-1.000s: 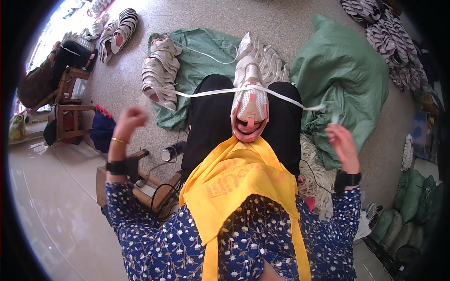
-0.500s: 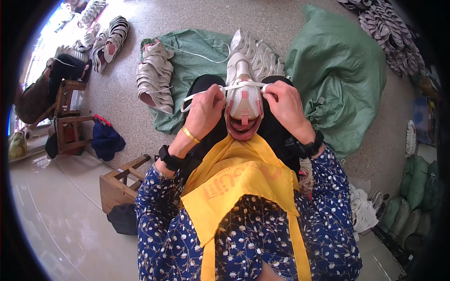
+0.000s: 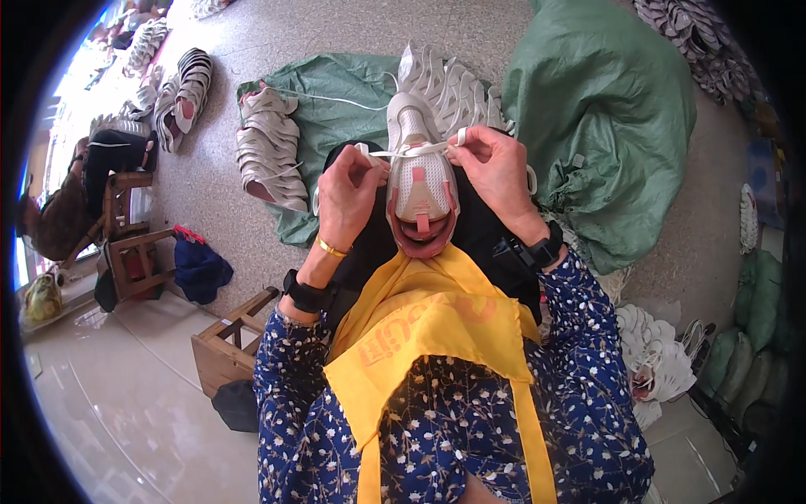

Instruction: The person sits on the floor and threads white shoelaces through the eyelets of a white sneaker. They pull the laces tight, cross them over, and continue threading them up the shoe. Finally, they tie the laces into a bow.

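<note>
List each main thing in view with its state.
Left hand: pinching the white lace
Right hand: pinching the white lace
White lace: strung across the shoe upper
Shoe upper: opening toward the yellow apron
Yellow apron: worn, creased
Left stack of uppers: nested
Green sack: bulging, wrinkled

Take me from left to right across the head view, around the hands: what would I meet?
Dark blue cloth, stack of pale shoe uppers, left hand, pale shoe with pink trim, right hand, big green sack.
</note>
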### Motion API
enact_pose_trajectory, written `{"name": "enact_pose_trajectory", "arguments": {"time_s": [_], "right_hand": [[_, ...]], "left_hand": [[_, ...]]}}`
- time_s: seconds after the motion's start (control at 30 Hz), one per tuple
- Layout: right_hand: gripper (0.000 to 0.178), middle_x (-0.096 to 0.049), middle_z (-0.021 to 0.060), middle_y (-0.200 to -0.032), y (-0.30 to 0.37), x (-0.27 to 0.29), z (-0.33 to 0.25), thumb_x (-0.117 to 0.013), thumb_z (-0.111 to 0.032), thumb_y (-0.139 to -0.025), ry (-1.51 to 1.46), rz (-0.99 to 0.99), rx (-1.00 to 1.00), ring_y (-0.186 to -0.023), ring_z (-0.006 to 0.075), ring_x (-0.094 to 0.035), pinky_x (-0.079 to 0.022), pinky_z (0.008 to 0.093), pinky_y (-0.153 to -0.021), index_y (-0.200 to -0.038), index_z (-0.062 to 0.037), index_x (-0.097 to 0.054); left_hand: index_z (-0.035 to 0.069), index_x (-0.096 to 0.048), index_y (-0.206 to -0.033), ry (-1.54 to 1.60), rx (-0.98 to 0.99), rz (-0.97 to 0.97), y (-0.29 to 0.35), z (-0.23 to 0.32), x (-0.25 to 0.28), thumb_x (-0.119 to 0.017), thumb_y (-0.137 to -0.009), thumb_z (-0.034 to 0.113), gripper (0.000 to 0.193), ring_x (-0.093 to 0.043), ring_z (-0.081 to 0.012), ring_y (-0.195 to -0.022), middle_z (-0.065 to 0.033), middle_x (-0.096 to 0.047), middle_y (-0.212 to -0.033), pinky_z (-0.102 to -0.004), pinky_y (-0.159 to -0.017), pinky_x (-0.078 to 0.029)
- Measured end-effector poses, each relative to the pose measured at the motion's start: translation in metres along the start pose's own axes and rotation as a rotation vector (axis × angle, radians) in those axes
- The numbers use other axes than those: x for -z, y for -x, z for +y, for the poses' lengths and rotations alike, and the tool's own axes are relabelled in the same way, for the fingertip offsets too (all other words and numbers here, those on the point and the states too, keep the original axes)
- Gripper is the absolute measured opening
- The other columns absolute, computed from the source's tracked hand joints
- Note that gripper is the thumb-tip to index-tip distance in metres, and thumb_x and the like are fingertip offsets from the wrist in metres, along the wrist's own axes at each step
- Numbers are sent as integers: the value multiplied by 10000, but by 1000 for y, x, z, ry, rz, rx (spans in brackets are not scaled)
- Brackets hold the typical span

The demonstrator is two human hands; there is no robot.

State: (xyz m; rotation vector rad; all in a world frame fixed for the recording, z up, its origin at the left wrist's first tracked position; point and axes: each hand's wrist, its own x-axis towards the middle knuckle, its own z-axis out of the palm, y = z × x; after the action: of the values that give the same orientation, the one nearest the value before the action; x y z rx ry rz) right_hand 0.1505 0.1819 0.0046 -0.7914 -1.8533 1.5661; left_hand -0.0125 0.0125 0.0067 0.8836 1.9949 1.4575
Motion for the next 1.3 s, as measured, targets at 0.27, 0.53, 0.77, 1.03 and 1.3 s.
{"name": "enact_pose_trajectory", "arguments": {"time_s": [0.27,0.53,0.77,1.03,1.3], "right_hand": [[65,-750,102,-874,1,1,-1,-650,81,-895,6,-51,-28,-809,153,-752,-604,273,-745,-944,44,-672],[31,-743,56,-854,-2,-2,-18,-695,54,-896,242,-112,-37,-803,90,-714,-585,245,-727,-922,38,-689],[47,-749,46,-857,-9,1,-19,-687,48,-894,341,-207,-68,-791,86,-708,-588,251,-730,-936,39,-706],[33,-715,22,-773,0,-1,-15,-710,6,-905,165,-148,-83,-713,65,-682,-562,237,-668,-928,25,-696],[57,-734,24,-867,3,-1,-13,-688,33,-923,141,-140,-82,-761,60,-677,-575,231,-709,-978,38,-703]], "left_hand": [[-36,-580,-894,42,39,25,-1,-3,0,-652,-921,-2,84,-757,-149,-802,-103,-768,-861,-261,-720,-586],[-31,-580,-881,43,55,49,1,0,1,-668,-905,10,100,-762,-157,-793,-110,-770,-859,-262,-711,-583],[-23,-586,-941,162,130,82,1,0,-2,-675,-939,-14,89,-741,-154,-846,-96,-730,-912,-260,-743,-609],[-17,-583,-858,210,63,157,-1,-7,-10,-725,-846,14,145,-750,-168,-721,-109,-748,-779,-287,-655,-576],[-6,-567,-843,38,54,165,-3,-4,-14,-695,-873,-20,132,-745,-127,-778,-82,-738,-818,-260,-685,-596]]}}
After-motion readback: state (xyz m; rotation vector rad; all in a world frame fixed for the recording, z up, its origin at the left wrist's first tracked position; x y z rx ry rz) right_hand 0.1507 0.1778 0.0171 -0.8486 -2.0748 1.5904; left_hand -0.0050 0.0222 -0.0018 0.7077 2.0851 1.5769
